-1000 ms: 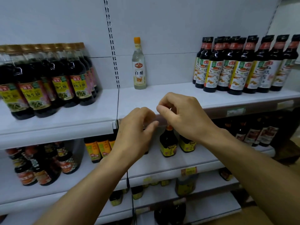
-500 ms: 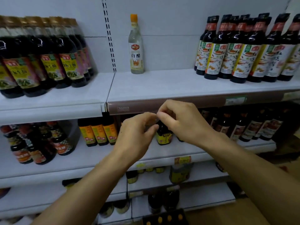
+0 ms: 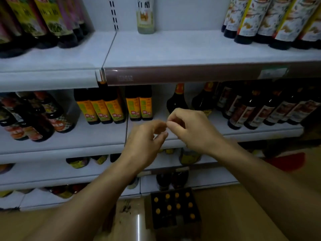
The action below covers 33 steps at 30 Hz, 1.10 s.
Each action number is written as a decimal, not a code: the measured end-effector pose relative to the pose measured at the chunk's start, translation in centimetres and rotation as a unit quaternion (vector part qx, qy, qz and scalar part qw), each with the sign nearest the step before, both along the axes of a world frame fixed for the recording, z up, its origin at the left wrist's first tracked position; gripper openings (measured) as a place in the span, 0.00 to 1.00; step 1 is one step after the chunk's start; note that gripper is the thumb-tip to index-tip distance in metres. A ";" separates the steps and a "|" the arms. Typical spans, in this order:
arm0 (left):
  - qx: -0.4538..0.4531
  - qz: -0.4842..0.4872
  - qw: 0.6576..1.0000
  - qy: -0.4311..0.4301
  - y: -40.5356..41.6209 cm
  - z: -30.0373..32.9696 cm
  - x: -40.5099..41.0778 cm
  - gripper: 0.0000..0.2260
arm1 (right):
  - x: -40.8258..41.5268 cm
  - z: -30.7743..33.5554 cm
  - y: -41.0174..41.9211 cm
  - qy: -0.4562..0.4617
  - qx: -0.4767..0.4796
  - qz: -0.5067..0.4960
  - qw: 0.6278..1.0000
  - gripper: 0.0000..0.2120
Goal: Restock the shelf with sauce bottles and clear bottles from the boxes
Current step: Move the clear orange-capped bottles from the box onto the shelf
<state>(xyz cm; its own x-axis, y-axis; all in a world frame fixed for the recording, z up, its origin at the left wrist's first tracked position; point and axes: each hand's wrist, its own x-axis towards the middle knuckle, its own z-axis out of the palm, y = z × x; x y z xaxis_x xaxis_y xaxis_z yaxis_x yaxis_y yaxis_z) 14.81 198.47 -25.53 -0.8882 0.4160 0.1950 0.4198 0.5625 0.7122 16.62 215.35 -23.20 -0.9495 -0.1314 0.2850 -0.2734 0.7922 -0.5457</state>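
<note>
My left hand (image 3: 144, 141) and my right hand (image 3: 192, 129) meet fingertip to fingertip in front of the second shelf (image 3: 97, 134). Both have curled fingers, and I see no bottle in either. Just behind my right hand stands a round dark sauce bottle (image 3: 177, 100) with an orange neck. A single clear bottle (image 3: 145, 16) stands at the back of the top shelf (image 3: 173, 49). On the floor below my arms sits an open box (image 3: 173, 207) of dark bottles with yellow caps.
Rows of dark sauce bottles fill the top shelf's left (image 3: 43, 20) and right (image 3: 271, 20) ends. Yellow-labelled bottles (image 3: 104, 106) and more dark bottles (image 3: 260, 110) stand on the second shelf. Lower shelves hold further bottles. A red object (image 3: 286, 161) lies on the floor, right.
The view has tilted downward, bringing the box on the floor into sight. Both hands have dropped from the top shelf's edge to the second shelf's level, still touching at the fingertips.
</note>
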 end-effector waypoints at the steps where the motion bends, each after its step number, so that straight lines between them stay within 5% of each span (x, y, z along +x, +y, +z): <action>1: 0.004 0.000 1.000 -0.011 0.0 -0.6 0.1 0.10 | 0.0 -0.7 0.1 -0.006 0.001 -0.001 1.000 0.04; 21: -0.004 -0.010 0.975 -0.220 0.5 -15.0 1.7 0.11 | 0.6 -15.8 1.2 -0.189 0.003 0.019 0.982 0.04; 33: -0.030 0.028 0.933 -0.358 1.6 -26.0 2.4 0.09 | 2.2 -27.8 3.9 -0.303 -0.017 -0.042 0.952 0.03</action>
